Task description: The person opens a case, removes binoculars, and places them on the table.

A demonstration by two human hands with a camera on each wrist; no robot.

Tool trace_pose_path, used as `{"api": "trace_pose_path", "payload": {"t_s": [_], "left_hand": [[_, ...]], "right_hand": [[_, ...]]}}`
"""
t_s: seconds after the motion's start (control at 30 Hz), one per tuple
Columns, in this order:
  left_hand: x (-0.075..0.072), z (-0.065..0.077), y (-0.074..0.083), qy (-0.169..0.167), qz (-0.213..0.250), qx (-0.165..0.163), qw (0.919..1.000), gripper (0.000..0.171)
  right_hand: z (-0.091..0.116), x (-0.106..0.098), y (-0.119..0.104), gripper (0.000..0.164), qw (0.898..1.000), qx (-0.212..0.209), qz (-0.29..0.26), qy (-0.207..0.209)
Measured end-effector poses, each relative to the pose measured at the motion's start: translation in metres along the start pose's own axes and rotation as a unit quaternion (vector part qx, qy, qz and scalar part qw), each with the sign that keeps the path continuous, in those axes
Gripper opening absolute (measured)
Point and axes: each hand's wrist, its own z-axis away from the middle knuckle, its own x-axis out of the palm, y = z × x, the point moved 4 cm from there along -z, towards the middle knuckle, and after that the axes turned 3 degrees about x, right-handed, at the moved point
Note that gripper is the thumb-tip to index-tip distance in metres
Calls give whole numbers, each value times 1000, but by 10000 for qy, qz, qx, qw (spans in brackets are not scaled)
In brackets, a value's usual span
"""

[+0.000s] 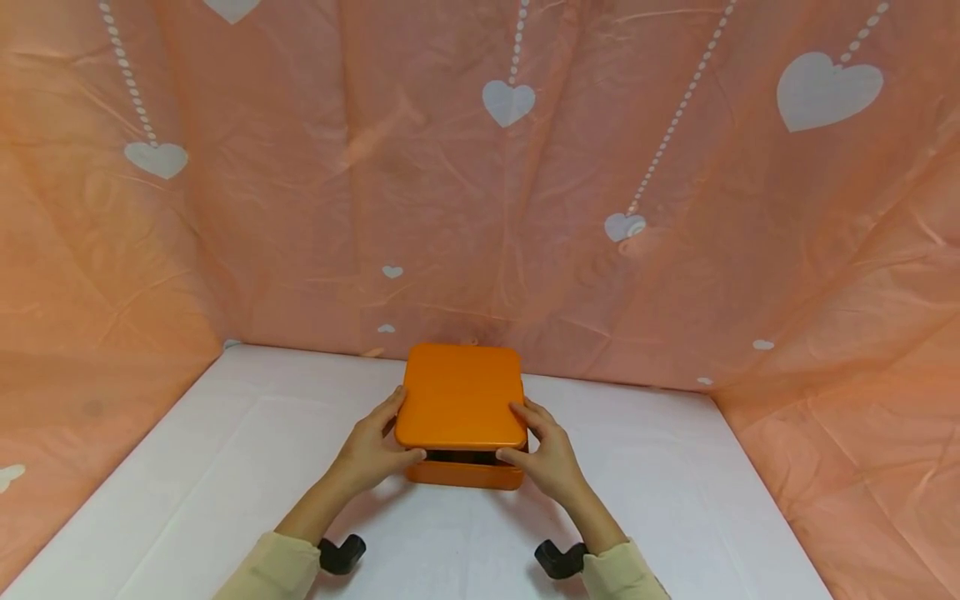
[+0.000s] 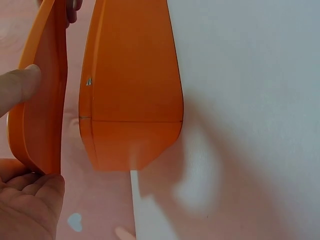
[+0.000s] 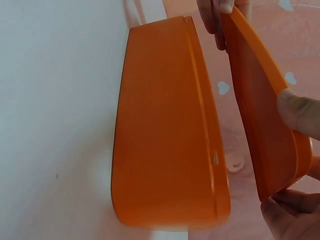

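An orange lid (image 1: pixel 461 396) is held between both hands, lifted a little off a matching orange box (image 1: pixel 465 476) on the white tabletop. My left hand (image 1: pixel 372 443) grips the lid's left side, with the thumb on its near edge. On the opposite side, my right hand (image 1: pixel 553 454) grips it the same way. Both wrist views show a gap between the lid (image 2: pixel 46 100) and the box (image 3: pixel 162 125), which touches neither hand. Through the front gap the inside looks dark; its contents cannot be made out.
The white tabletop (image 1: pixel 225 467) spreads on both sides of the box. A pinkish-orange curtain (image 1: pixel 450 208) with white hearts hangs close behind it, and similar cloth closes the left and right sides. Black wrist cameras (image 1: pixel 342 555) sit below the forearms.
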Motion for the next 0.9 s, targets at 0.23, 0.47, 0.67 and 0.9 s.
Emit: {"api": "trace_pose_path", "payload": {"t_s": [0.23, 0.47, 0.67, 0.9], "left_hand": [[-5, 1, -1, 24, -31, 44, 10000, 96], [-9, 3, 0, 74, -85, 61, 9999, 97], [-12, 3, 1, 169, -153, 231, 9995, 96], [-16, 3, 0, 220, -156, 282, 9992, 96]], "right_hand": [[-2, 3, -3, 68, 10000, -23, -29, 3], [-5, 6, -5, 68, 9999, 101, -74, -70], [-8, 8, -5, 68, 9997, 78, -194, -83], [-10, 10, -8, 69, 9999, 16, -159, -63]]}}
